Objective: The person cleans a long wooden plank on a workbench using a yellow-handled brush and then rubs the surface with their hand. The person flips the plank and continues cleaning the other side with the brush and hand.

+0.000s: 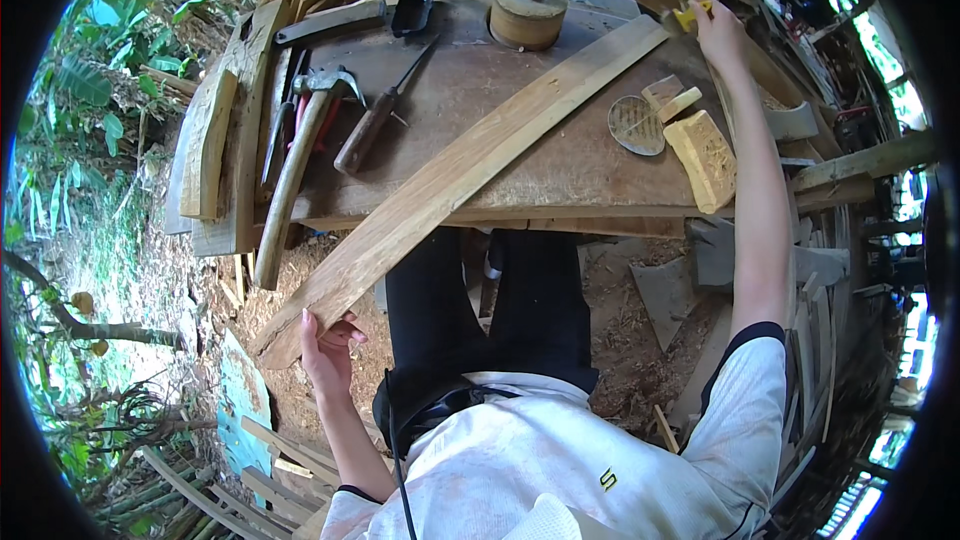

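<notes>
A long, flat wooden board (pixel 480 165) lies slantwise across the workbench, its near end jutting past the front edge. My left hand (pixel 330 349) grips that near end, thumb on top and fingers underneath. At the board's far end, my right hand (pixel 720 30) holds a small yellow tool (pixel 685 17); its exact kind is partly hidden by the fingers. A claw hammer (pixel 300 142) rests to the left, its handle overhanging the bench. Beside it are red-handled pliers (pixel 327 122) and a pointed tool with a wooden handle (pixel 367 131).
The wooden workbench (pixel 577 184) carries a round wooden block with a bolt and nut (pixel 529 11) and a black tray (pixel 412 11). On the right sit a round disc (pixel 636 125) and a rough yellowish wood block (pixel 703 157). Planks (pixel 244 127) line the left edge.
</notes>
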A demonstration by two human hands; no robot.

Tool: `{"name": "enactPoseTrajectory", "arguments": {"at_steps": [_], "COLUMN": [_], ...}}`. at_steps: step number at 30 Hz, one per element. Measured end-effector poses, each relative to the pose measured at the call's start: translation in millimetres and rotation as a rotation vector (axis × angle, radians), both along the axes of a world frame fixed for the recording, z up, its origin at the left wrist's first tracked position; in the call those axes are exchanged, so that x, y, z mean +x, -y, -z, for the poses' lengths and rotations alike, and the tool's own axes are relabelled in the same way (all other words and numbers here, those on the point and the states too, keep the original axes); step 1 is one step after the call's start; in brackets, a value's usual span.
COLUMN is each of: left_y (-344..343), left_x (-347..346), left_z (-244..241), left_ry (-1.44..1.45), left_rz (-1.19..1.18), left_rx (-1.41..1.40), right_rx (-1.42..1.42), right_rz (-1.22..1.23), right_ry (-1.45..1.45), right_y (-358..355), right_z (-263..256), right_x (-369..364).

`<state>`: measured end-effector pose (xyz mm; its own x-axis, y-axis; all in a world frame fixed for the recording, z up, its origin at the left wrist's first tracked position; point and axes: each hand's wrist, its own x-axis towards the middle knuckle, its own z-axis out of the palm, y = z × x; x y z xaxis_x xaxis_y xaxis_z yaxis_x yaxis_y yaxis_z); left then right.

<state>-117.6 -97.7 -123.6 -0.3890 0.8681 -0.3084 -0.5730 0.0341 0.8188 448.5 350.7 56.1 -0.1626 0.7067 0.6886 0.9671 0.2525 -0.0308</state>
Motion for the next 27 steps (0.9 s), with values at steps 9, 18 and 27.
{"name": "enactPoseTrajectory", "arguments": {"at_steps": [9,18,27], "left_y": [7,6,4], "left_x": [-4,-2,-1], "left_z": [1,-1,-3], "left_ry": [-0.008,-0.012,0.006], "left_rz": [-0.01,-0.014,0.015], "left_rx": [-0.008,-0.007,0.026], "right_rx": [-0.427,-0.664,-0.365], "right_rz": [-0.185,-0.408,-0.373], "right_ry": [-0.512,-0.634,0.005], "right_y": [5,55,155], "right_z": [14,1,21], "right_x": [-2,-47,-161]}}
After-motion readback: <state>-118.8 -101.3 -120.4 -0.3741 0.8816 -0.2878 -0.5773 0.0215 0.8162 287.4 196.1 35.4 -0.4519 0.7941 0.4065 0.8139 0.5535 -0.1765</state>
